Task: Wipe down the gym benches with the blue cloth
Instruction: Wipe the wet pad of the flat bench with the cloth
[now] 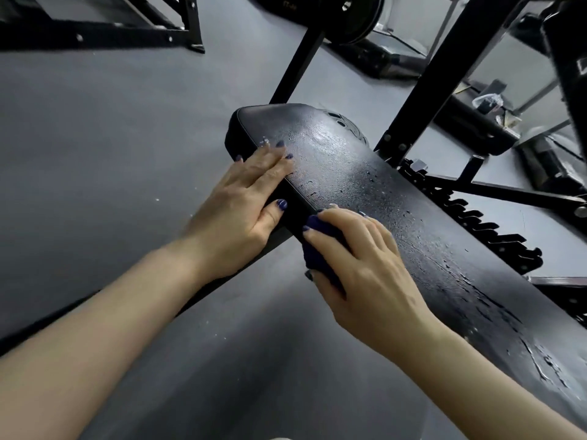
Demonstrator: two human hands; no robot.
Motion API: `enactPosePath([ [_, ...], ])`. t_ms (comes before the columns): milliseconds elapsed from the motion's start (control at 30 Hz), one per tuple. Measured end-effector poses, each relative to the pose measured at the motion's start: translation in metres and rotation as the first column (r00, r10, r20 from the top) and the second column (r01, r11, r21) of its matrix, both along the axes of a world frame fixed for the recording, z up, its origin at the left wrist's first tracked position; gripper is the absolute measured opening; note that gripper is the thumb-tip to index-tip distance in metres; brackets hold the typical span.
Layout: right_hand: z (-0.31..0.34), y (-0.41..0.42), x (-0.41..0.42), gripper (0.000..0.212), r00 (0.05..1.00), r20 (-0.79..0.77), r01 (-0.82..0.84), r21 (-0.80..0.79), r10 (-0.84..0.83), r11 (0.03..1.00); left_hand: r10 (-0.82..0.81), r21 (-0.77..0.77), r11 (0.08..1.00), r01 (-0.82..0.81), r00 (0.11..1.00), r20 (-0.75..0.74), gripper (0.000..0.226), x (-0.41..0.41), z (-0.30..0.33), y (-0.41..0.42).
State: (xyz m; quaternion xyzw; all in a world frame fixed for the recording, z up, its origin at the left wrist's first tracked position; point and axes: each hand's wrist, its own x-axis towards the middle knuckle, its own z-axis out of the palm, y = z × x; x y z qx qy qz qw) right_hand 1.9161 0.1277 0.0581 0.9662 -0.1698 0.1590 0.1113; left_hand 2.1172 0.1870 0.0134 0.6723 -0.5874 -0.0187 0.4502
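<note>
A black padded gym bench (397, 211) runs diagonally from the upper middle to the lower right, and its top is wet with droplets and streaks. My left hand (251, 201) rests on the bench's near edge close to the far end, fingers lying straight on top and thumb against the side. My right hand (365, 265) holds a bunched dark blue cloth (317, 246) against the bench's side edge, fingers curled over it. Most of the cloth is hidden under that hand.
Black steel frame posts (444, 68) and a notched adjustment rail (476, 217) stand right behind the bench. A weight plate (352, 17) hangs at the top. Another black frame (104, 27) sits at the top left. Grey floor (95, 138) lies to the left and below.
</note>
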Motion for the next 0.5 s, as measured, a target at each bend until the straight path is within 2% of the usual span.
enactPosePath([
  [100, 0.006, 0.007, -0.021, 0.046, 0.999, -0.019, 0.038, 0.068, -0.036, 0.997, 0.158, -0.109, 0.979, -0.175, 0.977, -0.146, 0.042, -0.047, 0.0, 0.029],
  [233, 0.007, 0.002, -0.026, 0.043, 0.998, 0.063, 0.014, 0.189, -0.026, 0.982, 0.162, -0.099, 0.975, -0.201, 0.937, -0.31, 0.025, -0.093, 0.006, 0.044],
  [400, 0.011, -0.001, -0.032, 0.042, 0.977, 0.204, -0.011, 0.368, -0.069, 0.93, 0.159, -0.018, 0.979, -0.203, 0.819, -0.552, 0.029, -0.122, 0.02, 0.043],
  [500, 0.019, -0.001, -0.026, 0.035, 0.94, 0.289, 0.038, 0.435, -0.18, 0.899, 0.178, 0.039, 0.978, -0.205, 0.72, -0.67, 0.035, -0.139, 0.023, 0.042],
])
